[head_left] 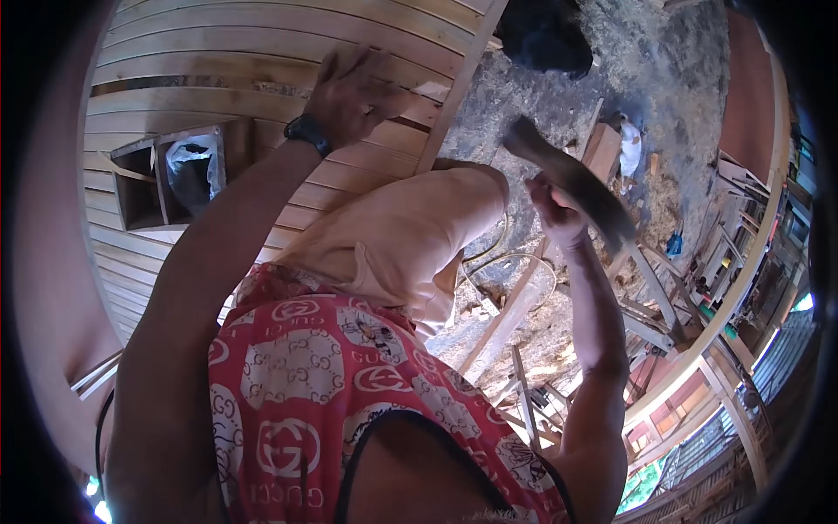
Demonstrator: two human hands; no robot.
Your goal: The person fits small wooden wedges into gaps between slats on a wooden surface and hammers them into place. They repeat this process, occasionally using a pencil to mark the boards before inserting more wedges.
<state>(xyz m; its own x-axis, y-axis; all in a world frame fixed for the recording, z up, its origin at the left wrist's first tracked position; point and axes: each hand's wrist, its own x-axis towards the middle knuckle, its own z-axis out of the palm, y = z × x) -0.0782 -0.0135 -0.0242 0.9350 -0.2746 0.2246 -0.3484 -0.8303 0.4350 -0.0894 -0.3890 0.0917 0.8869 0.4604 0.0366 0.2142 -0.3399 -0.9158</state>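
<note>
The person's right hand [557, 214] is closed around a dark brown, elongated, slightly curved tool [602, 196] (blurred, so I cannot tell its exact kind), held in the air off the open side of a broad panel of pale, narrow wooden slats [262, 44]. The left hand [353, 100] is spread above that panel, fingers extended; whether it presses on the slats, or has something small under it, I cannot tell. A dark-banded wristwatch [307, 133] sits on the left wrist.

On the panel, nearer its far side from the tool, stands a brown wooden open box [234, 153] with two compartments, one of them holding a crumpled clear plastic bag [188, 166]. A leg in beige cloth trousers [384, 214] is bent along the panel's near part, its knee reaching past the edge board.

Beyond that edge lies a grey floor [546, 100] strewn with pale shavings, where a reddish-brown wooden block [602, 150] lies beside a small white object [630, 148], both well apart from the panel.
</note>
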